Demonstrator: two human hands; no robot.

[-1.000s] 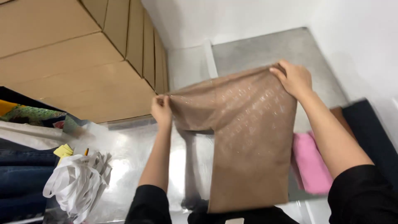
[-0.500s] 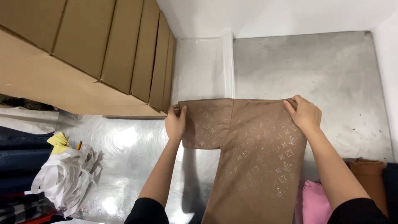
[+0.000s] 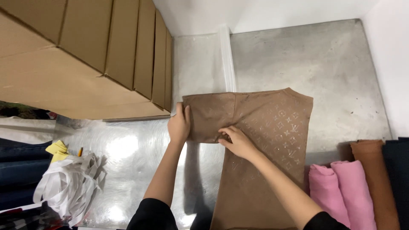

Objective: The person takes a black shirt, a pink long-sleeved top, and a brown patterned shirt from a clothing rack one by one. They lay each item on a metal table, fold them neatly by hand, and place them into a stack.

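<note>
A tan patterned garment (image 3: 272,127) lies spread flat on the shiny metal table (image 3: 128,149), its body running toward me. My left hand (image 3: 179,124) pinches the garment's left sleeve edge. My right hand (image 3: 237,141) rests on the cloth at the sleeve's lower seam, fingers curled into the fabric near the armpit.
A stack of cardboard boxes (image 3: 85,55) fills the upper left. Rolled pink (image 3: 341,187) and orange-brown (image 3: 375,179) garments lie at the right. White bands (image 3: 68,183) and a yellow scrap (image 3: 57,150) lie at the left, beside dark folded jeans (image 3: 17,170).
The garment went from held up in the air to laid flat on the table. My right hand left the far right corner and moved to the sleeve seam near my left hand.
</note>
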